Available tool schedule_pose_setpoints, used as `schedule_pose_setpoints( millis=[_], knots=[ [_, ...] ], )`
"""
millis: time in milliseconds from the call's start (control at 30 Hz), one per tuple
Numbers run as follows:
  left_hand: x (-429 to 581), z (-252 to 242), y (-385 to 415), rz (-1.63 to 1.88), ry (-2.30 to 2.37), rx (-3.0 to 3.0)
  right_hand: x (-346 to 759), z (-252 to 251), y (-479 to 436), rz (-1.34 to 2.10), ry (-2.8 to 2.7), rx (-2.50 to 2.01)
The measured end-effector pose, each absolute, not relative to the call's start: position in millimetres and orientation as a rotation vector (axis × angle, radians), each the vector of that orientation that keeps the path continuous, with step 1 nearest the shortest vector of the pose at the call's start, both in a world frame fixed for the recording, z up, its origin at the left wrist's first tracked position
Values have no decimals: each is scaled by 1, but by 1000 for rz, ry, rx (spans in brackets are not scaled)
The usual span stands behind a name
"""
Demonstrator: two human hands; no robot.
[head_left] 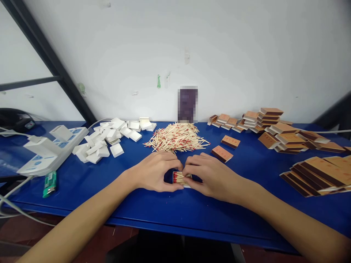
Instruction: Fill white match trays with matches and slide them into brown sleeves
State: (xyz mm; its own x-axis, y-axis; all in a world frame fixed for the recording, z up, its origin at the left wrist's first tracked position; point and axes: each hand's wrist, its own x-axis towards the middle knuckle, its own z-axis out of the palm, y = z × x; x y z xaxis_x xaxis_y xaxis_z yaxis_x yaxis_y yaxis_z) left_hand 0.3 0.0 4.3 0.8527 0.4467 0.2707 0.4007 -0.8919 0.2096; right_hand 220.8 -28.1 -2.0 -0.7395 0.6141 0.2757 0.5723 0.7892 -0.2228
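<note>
A small white matchbox tray (187,186) filled with red-tipped matches (178,178) lies on the blue table before me. My left hand (160,171) curls around its left side, thumb at the near edge and fingers at the far edge. Over the tray's right part, my right hand (207,177) has thumb and fingers pinched together on the matches, hiding that end. Just beyond both hands lies a large heap of loose matches (178,137). Two printed matchbox sleeves (222,153) rest beyond my right hand.
White empty trays (101,140) are piled at the left. Matchbox sleeves stand in stacks at the back right (287,137) and near right (320,177). A white power strip (46,160) with plugs and cables and a green lighter-like object (49,183) lie far left. A wall (233,54) rises behind.
</note>
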Motion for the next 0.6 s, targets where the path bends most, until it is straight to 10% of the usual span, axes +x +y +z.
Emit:
schedule_pose_setpoints(
  millis=[600],
  knots=[
    [2, 2, 0, 496, 500, 2908, 289, 24, 8, -89, -2433, -1870]
  ],
)
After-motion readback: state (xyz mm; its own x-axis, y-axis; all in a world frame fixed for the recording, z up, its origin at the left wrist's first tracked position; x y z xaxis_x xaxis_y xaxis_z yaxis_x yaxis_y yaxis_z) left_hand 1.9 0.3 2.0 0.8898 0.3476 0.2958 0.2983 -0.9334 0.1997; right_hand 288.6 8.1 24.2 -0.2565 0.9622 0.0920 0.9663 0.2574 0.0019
